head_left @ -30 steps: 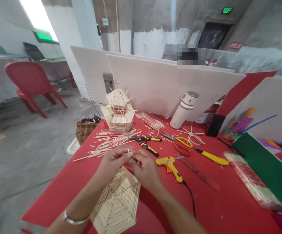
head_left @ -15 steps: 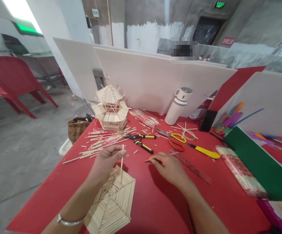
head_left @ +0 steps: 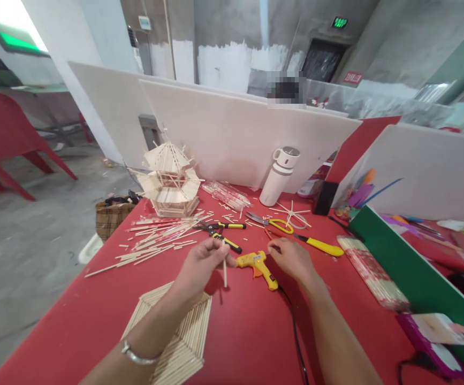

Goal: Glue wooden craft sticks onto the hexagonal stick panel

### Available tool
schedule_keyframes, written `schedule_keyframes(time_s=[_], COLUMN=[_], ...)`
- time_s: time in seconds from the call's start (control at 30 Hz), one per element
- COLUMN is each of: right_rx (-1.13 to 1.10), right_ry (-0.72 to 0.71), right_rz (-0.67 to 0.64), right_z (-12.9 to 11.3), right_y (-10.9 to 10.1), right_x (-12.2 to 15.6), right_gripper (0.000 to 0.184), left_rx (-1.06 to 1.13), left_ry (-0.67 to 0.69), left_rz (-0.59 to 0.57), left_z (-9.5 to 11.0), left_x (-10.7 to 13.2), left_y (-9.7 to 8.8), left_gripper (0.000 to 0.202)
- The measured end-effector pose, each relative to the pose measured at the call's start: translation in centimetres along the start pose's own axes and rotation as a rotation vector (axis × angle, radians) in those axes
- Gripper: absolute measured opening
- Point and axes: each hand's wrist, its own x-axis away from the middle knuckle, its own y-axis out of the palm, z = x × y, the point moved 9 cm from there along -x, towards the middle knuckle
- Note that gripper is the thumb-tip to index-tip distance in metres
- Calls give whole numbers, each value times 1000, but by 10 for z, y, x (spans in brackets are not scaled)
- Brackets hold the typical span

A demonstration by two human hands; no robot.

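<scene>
My left hand (head_left: 210,264) pinches a short wooden stick (head_left: 225,271), which hangs upright from the fingertips. Under my left forearm lies a flat polygonal panel of wooden sticks (head_left: 183,347), partly covered by the arm. A yellow hot glue gun (head_left: 258,264) rests on the table between my hands, its nozzle close to my left fingers. My right hand (head_left: 291,259) has its fingers closed at the red loop of the scissors (head_left: 268,233), partly hiding it. Black-and-yellow pliers (head_left: 221,232) lie beyond my left hand.
A stick-built pagoda (head_left: 169,184) stands at the back left, near loose sticks (head_left: 151,243). A white flask (head_left: 278,176) stands before the white board (head_left: 232,128). To the right are a yellow-handled cutter (head_left: 324,246), a packet of sticks (head_left: 372,272) and a green panel (head_left: 416,267). The glue gun's cord (head_left: 296,331) runs toward me.
My right hand has let go of the glue gun, which now lies on the table, and has moved to the scissors. My left hand has carried its stick right, away from the panel.
</scene>
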Motion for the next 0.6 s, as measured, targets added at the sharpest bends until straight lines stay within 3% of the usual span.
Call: schedule_keyframes(time_s=[0.07, 0.17, 0.23, 0.3, 0.47, 0.6], right_rx=[53, 162, 205, 218, 187, 82], right_ry=[65, 271, 345, 333, 304, 362], right_rz=[21, 73, 50, 25, 37, 118], right_z=[17, 78, 116, 139, 167, 190], right_y=[-3, -10, -7, 0, 11, 2], right_x=[-14, -28, -32, -33, -23, 2], right_gripper=[30, 37, 36, 37, 33, 23], left_rx=[-9, -28, -13, 8, 47, 90], left_ry=[-14, -42, -66, -77, -58, -58], left_rz=[-59, -84, -62, -31, 37, 73], left_z=[-3, -8, -11, -12, -4, -2], left_x=[-1, -3, -3, -2, 4, 10], left_y=[21, 31, 24, 15, -5, -20], left_gripper=[40, 40, 39, 39, 40, 40])
